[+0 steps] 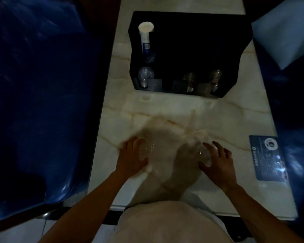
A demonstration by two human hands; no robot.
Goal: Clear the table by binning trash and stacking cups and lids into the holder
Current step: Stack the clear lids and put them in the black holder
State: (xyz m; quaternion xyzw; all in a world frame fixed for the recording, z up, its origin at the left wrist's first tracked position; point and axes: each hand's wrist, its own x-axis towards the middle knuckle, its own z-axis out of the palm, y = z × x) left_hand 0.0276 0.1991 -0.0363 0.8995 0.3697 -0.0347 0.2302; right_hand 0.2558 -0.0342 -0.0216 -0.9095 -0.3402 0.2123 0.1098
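Note:
The scene is dim. A black holder [191, 41] stands at the far end of the marble table [165, 109]. A stack of white paper cups [145, 37] lies in its left slot, and clear lids or cups [144, 76] sit in its front compartments. My left hand [130, 155] wraps a clear plastic cup [145, 150] on the near table. My right hand [218, 162] curls around a second clear plastic cup [204, 153]. Both cups rest on or just above the tabletop; I cannot tell which.
A blue seat [39, 102] borders the table on the left. At the right are a light blue cushion [284, 35] and another blue seat [298, 146]. A dark printed card [267, 158] lies near the table's right edge.

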